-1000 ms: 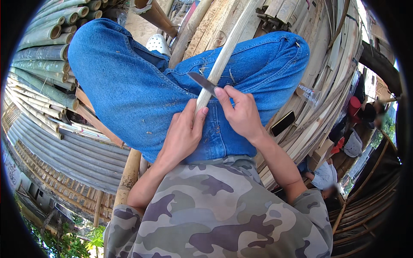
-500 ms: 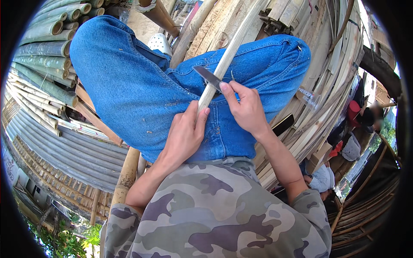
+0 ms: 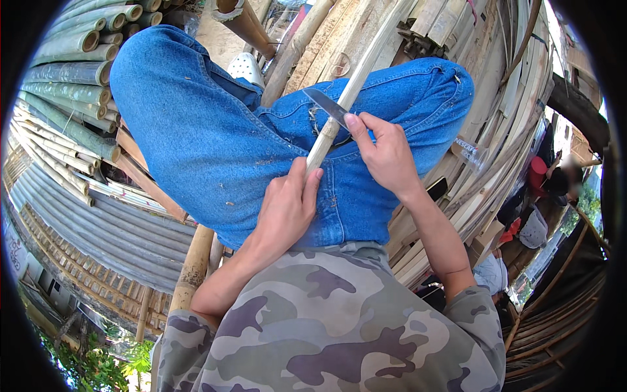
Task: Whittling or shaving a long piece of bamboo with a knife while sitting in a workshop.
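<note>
A long pale bamboo strip (image 3: 360,77) runs from between my thighs away toward the upper right, over my right leg. My left hand (image 3: 286,208) is closed around its near end, thumb along the strip. In my right hand (image 3: 386,154) is a knife (image 3: 328,106), its handle hidden by my fingers. The dark blade lies across the strip, a short way beyond my left hand, its tip pointing to the upper left. My right thumb rests by the blade where it meets the strip. Fine shavings dot my blue jeans (image 3: 176,124).
Cut green bamboo poles (image 3: 72,68) are stacked at the far left. Split bamboo strips (image 3: 486,85) lie to my right, with a clear plastic cup (image 3: 469,153) and a dark phone-like object (image 3: 437,189) among them. An upright bamboo post (image 3: 245,26) stands ahead. Another person (image 3: 491,271) sits at the right.
My right hand and the knife have moved slightly away from me and to the right along the strip. The left hand keeps its grip and has shifted slightly.
</note>
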`<action>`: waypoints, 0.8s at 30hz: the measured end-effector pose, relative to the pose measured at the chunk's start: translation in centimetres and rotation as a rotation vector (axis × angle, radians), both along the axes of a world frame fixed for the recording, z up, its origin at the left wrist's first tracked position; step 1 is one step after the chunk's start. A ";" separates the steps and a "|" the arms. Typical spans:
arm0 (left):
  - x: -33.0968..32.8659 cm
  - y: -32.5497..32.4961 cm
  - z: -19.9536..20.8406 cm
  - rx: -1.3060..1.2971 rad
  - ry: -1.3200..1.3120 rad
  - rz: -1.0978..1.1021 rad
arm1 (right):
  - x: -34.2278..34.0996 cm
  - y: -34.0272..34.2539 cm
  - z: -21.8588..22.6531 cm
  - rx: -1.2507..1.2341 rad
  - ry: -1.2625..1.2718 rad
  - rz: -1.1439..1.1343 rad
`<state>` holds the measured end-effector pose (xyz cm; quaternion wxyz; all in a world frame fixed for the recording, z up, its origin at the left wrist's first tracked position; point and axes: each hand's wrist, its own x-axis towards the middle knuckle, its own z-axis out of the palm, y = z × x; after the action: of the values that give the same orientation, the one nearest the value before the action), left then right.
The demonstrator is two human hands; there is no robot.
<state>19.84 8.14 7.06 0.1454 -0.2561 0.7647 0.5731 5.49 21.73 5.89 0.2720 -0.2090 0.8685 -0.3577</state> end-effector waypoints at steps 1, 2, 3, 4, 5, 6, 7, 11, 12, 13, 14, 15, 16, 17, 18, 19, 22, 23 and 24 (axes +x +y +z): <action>0.0 0.0 0.0 0.013 -0.019 -0.001 | -1.3 -0.5 0.0 0.026 -0.039 -0.050; 0.2 0.0 0.0 0.013 -0.023 -0.001 | -1.7 -0.7 -0.1 0.052 -0.080 -0.098; 0.1 0.0 -0.1 0.013 -0.011 0.008 | -1.0 -1.1 0.3 0.083 -0.105 -0.085; 0.1 0.0 -0.1 0.012 0.001 0.017 | 1.5 -0.9 0.4 0.011 -0.120 -0.038; 0.1 0.1 -0.2 0.012 -0.001 0.018 | 3.5 -0.7 0.3 -0.054 -0.116 0.015; 0.1 0.1 -0.4 0.005 0.029 0.022 | 4.5 -0.7 0.3 -0.119 -0.112 0.067; 0.1 0.2 -0.4 -0.002 0.060 0.026 | 3.2 -0.4 0.0 -0.049 -0.074 0.031; 0.1 -0.1 -0.1 -0.006 0.004 -0.004 | -0.9 -0.9 0.0 0.036 -0.059 -0.138; 0.1 -0.1 -0.3 -0.009 0.025 0.006 | 1.2 -1.0 0.2 0.001 -0.057 -0.058; 0.1 0.0 -0.3 -0.012 0.048 0.017 | 3.4 -0.7 0.3 -0.044 -0.096 0.012; 0.1 0.0 -0.3 -0.011 0.049 0.018 | 4.5 -0.9 0.5 -0.089 -0.135 0.082; 0.1 0.0 -0.2 -0.008 0.031 0.015 | 3.8 -1.0 0.4 -0.061 -0.078 0.033; 0.1 0.0 -0.2 -0.004 0.014 0.011 | 1.5 -0.9 0.3 0.038 -0.084 -0.042; 0.1 -0.1 -0.2 -0.004 0.012 0.010 | -0.1 -1.0 0.0 0.042 -0.088 -0.092; 0.1 -0.1 -0.2 0.008 0.003 0.014 | -0.9 -1.2 0.0 0.046 -0.092 -0.141; 0.1 -0.1 -0.2 0.021 -0.007 0.018 | 0.2 -1.2 0.8 0.084 -0.134 -0.085; 0.2 0.1 -0.6 0.004 0.063 0.031 | 4.5 -0.5 -0.2 -0.100 -0.045 0.051; 0.1 0.0 -0.5 0.004 0.064 0.035 | 2.9 -0.8 0.2 -0.010 -0.077 0.005; 0.1 0.0 -0.3 0.006 0.031 0.023 | 0.6 -1.0 0.6 0.087 -0.131 -0.109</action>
<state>19.89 8.09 6.78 0.1277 -0.2555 0.7622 0.5809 6.13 20.72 6.45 0.3169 -0.1256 0.8737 -0.3470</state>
